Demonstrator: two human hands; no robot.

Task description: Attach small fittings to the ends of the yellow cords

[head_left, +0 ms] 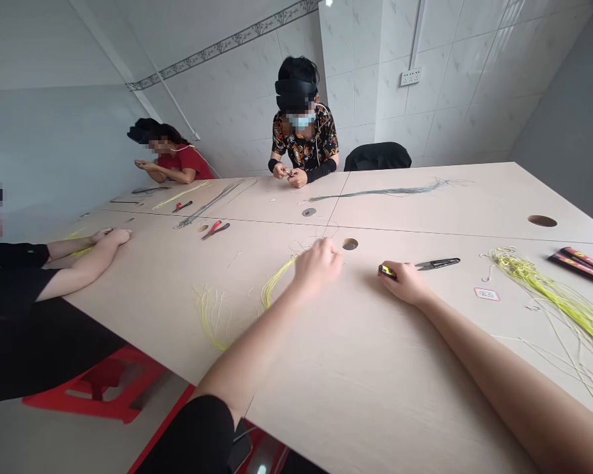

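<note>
My left hand [319, 266] is curled closed over the pale table [366, 375], and it is slightly blurred. A thin bundle of yellow cord [277, 283] runs up to it and passes under the thumb side, so I cannot tell if the hand grips it. My right hand [404, 282] rests on the table, its fingers around a small yellow-and-black object [388, 270]. Just beyond those fingers lie black-handled snips [437, 264], apart from the hand.
A heap of yellow cord [548, 296] lies at right, beside red-and-black packets [582, 264]. Loose yellow strands [210, 319], red-handled pliers [216, 230] and a grey wire bundle [385, 193] lie on the table. Several co-workers sit around it. The table has round holes [350, 244].
</note>
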